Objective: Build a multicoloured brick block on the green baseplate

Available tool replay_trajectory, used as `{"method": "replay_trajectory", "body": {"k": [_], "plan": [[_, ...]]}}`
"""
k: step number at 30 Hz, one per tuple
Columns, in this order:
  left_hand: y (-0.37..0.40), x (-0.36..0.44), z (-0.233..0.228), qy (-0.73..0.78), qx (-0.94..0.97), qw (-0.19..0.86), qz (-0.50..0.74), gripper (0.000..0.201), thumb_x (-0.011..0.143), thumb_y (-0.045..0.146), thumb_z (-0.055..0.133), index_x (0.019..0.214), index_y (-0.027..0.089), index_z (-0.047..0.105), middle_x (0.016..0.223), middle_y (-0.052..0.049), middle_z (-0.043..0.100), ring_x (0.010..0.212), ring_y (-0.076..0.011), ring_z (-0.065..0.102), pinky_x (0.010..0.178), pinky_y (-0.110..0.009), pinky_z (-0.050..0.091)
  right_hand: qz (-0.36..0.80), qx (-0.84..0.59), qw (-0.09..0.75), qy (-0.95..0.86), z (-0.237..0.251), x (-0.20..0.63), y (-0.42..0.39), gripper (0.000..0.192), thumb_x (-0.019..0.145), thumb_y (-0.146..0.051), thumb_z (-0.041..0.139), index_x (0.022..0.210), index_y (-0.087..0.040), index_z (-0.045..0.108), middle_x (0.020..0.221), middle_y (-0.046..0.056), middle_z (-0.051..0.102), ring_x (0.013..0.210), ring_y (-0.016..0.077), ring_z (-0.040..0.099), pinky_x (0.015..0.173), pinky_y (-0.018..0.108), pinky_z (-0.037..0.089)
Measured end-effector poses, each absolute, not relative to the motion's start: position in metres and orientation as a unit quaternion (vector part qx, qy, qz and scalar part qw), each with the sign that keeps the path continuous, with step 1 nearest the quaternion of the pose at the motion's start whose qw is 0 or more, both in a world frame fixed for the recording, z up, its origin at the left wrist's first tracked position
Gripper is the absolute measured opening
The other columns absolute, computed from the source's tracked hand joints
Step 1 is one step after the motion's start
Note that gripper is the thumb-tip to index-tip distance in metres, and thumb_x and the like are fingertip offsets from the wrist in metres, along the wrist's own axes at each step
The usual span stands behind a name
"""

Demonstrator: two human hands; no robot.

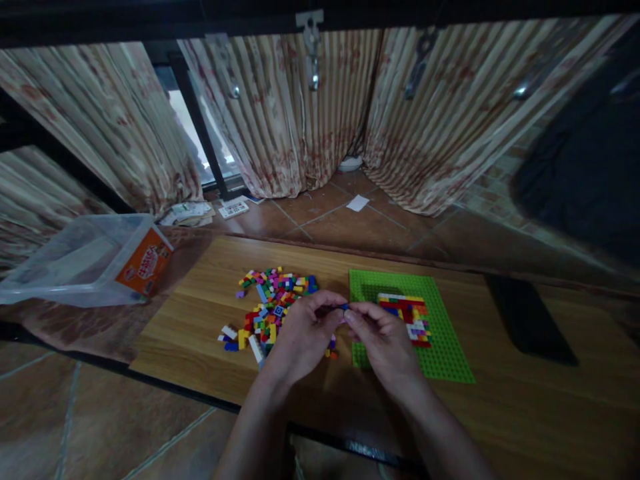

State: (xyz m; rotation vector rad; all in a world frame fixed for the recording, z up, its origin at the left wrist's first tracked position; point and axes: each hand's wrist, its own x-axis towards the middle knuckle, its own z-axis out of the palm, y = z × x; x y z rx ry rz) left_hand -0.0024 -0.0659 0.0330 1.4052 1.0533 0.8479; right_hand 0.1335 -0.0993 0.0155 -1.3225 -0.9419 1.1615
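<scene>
Two hands — left hand (pixel 305 330), right hand (pixel 383 337) — pinch blue brick (pixel 343 307), seemingly.

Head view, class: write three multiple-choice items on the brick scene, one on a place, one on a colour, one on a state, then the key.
1. Where does the loose brick pile lie?
A. left of the baseplate
B. on the baseplate
C. in the plastic box

2. What colour is the baseplate?
A. red
B. green
C. white

3. What are both hands doing?
A. resting flat
B. pinching one small blue brick
C. lifting the box

Key:
1 A, the pile sits on the wooden board, left.
2 B, its studs show green.
3 B, left hand and right hand meet on the blue brick.
</scene>
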Motion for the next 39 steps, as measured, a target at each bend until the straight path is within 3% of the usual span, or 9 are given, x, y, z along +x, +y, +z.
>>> {"method": "replay_trajectory", "body": {"k": [8,14,17,21,25,28,33,39], "plan": [[-0.072,0.008,0.039,0.449,0.55,0.607,0.357,0.016,0.086,0.031,0.056,0.081,0.016,0.058,0.06,0.002,0.059,0.054,-0.0101,0.057,0.052,-0.019,0.047,0.541,-0.515,0.597,-0.292,0.019,0.132,-0.1,0.025,0.063,-0.041,0.081,0.069,-0.018,0.072,0.059,-0.002,0.062,0.053,0.0088,0.048,0.054,0.023,0.039],[-0.069,0.003,0.048,0.461,0.52,0.627,0.353,0.012,0.084,0.026,0.056,0.08,0.015,0.058,0.057,0.003,0.059,0.048,-0.0087,0.054,0.048,-0.018,0.045,0.562,-0.512,0.579,-0.295,0.019,0.132,-0.102,0.025,0.067,-0.043,0.077,0.074,-0.019,0.073,0.064,0.001,0.066,0.056,0.0119,0.052,0.055,0.026,0.042],[-0.066,0.001,0.046,0.485,0.494,0.625,0.361,0.008,0.083,0.023,0.056,0.082,0.015,0.059,0.06,0.002,0.062,0.053,-0.0103,0.059,0.051,-0.019,0.048,0.437,-0.597,0.515,-0.432,0.012,0.132,-0.102,0.019,0.077,-0.038,0.068,0.079,-0.02,0.073,0.071,0.003,0.069,0.064,0.0165,0.06,0.063,0.03,0.045],[-0.062,0.0,0.039,0.501,0.464,0.626,0.377,0.011,0.083,0.019,0.054,0.09,0.014,0.061,0.067,0.001,0.064,0.059,-0.012,0.064,0.058,-0.023,0.053,0.255,-0.656,0.345,-0.621,0.004,0.127,-0.106,0.018,0.085,-0.021,0.055,0.082,-0.02,0.073,0.082,0.007,0.07,0.076,0.0208,0.064,0.072,0.033,0.045],[-0.061,-0.001,0.036,0.502,0.468,0.627,0.369,0.013,0.083,0.017,0.053,0.091,0.014,0.063,0.072,0.0,0.065,0.061,-0.0123,0.065,0.059,-0.023,0.054,0.24,-0.655,0.278,-0.661,0.004,0.124,-0.109,0.021,0.087,-0.017,0.052,0.092,-0.019,0.072,0.087,0.009,0.071,0.08,0.0226,0.066,0.073,0.034,0.046],[-0.061,-0.002,0.036,0.505,0.472,0.626,0.362,0.011,0.082,0.018,0.055,0.089,0.015,0.063,0.071,0.0,0.065,0.061,-0.013,0.065,0.059,-0.024,0.053,0.28,-0.648,0.333,-0.625,0.007,0.127,-0.109,0.02,0.089,-0.024,0.052,0.096,-0.021,0.071,0.089,0.008,0.073,0.078,0.0218,0.067,0.073,0.034,0.048],[-0.062,0.0,0.038,0.502,0.477,0.627,0.357,0.01,0.079,0.02,0.059,0.088,0.014,0.062,0.071,0.0,0.066,0.063,-0.013,0.065,0.059,-0.023,0.053,0.434,-0.603,0.508,-0.436,0.013,0.131,-0.102,0.03,0.083,-0.045,0.061,0.096,-0.019,0.069,0.086,0.006,0.074,0.073,0.0195,0.067,0.066,0.031,0.05],[-0.065,0.006,0.044,0.473,0.486,0.652,0.339,0.012,0.076,0.023,0.064,0.082,0.013,0.062,0.066,-0.001,0.066,0.06,-0.0115,0.061,0.056,-0.021,0.048,0.518,-0.553,0.561,-0.332,0.017,0.132,-0.098,0.031,0.067,-0.046,0.075,0.08,-0.018,0.07,0.067,0.001,0.068,0.061,0.0145,0.058,0.058,0.027,0.046]]}}
